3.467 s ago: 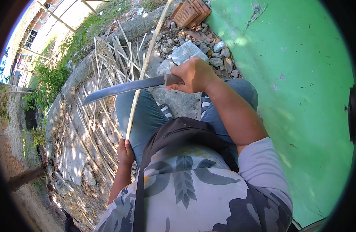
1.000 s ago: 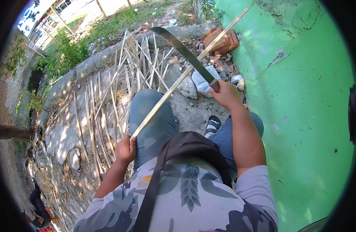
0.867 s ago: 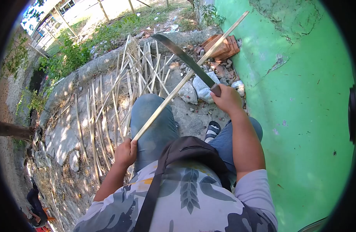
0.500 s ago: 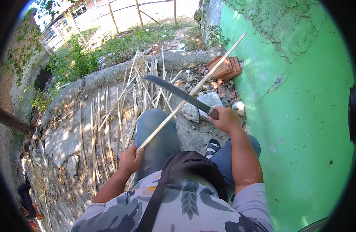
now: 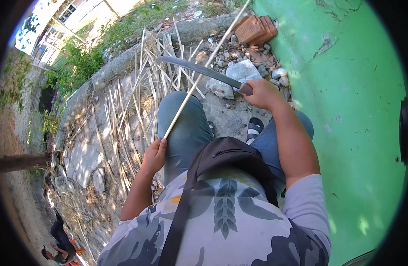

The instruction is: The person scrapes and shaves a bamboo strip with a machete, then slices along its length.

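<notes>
My left hand [image 5: 154,155] is closed around the near end of a long, pale bamboo strip [image 5: 184,102], which slants up and away to the right past my knee. In my right hand [image 5: 262,94] is the dark handle of a machete [image 5: 219,77]. Its long grey blade points left and crosses the strip around mid-length; whether the two touch I cannot tell. Beyond my knees lies a loose pile of similar strips [image 5: 144,84] on the ground.
A green wall [image 5: 359,115] runs along my right. Stacked roof tiles [image 5: 255,30], rubble and a pale stone block [image 5: 242,71] lie at its foot. A low concrete edge [image 5: 117,57] curves behind the pile. Another person [image 5: 62,239] is at the lower left.
My view has tilted and turned, so the surroundings sit differently. The strip stands steeper, and the blade lies more level across it. Both hands keep their hold.
</notes>
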Action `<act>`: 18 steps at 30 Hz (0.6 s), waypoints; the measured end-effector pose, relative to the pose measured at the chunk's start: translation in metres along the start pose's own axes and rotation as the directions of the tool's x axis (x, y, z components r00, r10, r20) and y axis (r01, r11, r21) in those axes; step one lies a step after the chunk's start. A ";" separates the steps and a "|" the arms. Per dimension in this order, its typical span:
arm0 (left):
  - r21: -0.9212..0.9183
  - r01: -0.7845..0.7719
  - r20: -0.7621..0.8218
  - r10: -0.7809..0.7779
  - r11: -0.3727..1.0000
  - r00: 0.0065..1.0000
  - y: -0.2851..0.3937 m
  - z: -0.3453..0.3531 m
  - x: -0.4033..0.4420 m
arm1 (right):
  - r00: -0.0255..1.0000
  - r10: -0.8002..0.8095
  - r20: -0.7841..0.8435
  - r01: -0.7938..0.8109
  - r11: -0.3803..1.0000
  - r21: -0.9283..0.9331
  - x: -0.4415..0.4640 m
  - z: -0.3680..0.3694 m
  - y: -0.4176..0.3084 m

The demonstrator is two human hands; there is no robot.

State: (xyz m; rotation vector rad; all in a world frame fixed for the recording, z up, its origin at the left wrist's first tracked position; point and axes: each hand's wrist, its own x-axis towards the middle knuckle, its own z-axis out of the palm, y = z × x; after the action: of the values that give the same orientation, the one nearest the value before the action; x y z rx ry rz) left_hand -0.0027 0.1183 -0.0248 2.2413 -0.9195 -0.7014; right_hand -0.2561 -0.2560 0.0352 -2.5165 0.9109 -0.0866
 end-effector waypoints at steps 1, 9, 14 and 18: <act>0.012 -0.004 0.005 0.004 1.000 1.000 0.005 -0.001 0.001 | 0.999 -0.048 0.017 0.048 0.998 -0.040 0.002 0.007 0.000; -0.018 -0.075 -0.024 0.075 0.997 0.997 -0.001 0.006 0.004 | 0.999 -0.026 0.020 0.022 0.987 0.158 0.029 0.025 0.023; 0.089 -0.092 -0.034 0.095 0.992 0.995 0.008 0.003 0.003 | 0.999 0.038 0.028 -0.044 0.975 0.219 0.037 0.027 0.027; 0.085 -0.091 -0.039 0.095 0.992 0.995 0.008 0.005 0.002 | 0.979 -0.118 0.165 0.104 0.990 0.091 0.016 0.029 -0.017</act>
State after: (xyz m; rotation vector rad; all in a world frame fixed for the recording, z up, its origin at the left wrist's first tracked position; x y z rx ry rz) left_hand -0.0081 0.1106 -0.0226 2.2599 -1.0421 -0.5802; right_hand -0.2272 -0.2425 0.0155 -2.4538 0.6849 0.0543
